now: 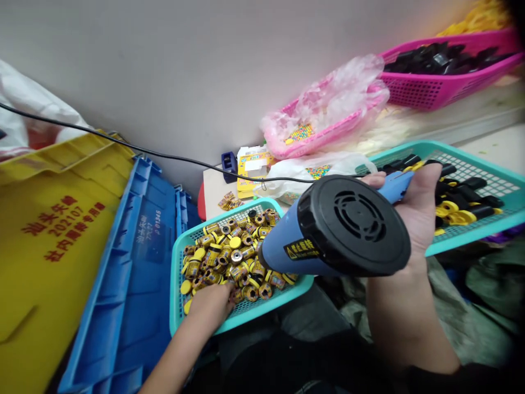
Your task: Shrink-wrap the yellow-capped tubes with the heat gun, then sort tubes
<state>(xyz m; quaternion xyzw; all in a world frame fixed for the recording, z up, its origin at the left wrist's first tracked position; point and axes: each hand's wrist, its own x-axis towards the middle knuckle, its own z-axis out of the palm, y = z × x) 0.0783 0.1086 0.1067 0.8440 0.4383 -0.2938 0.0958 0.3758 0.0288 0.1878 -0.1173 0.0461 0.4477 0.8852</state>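
My right hand [414,219] grips a blue and black heat gun [295,235] by its handle. The round vented back of the tool faces me, and its nose points down and left over a teal basket [176,295]. Small cylinders with printed wraps [250,293], several with yellow caps, fill that basket. My left hand [213,301] reaches over the near rim, touching the cylinders. Its fingers are mostly hidden among them, so I cannot tell whether they hold one.
A black cord [164,153] crosses from the left to the heat gun. Blue crates [118,284] and a yellow crate [45,235] stand left. Another teal basket [500,189] holds black and yellow parts. Behind are a pink basket [324,139] with plastic film and a magenta basket [422,90].
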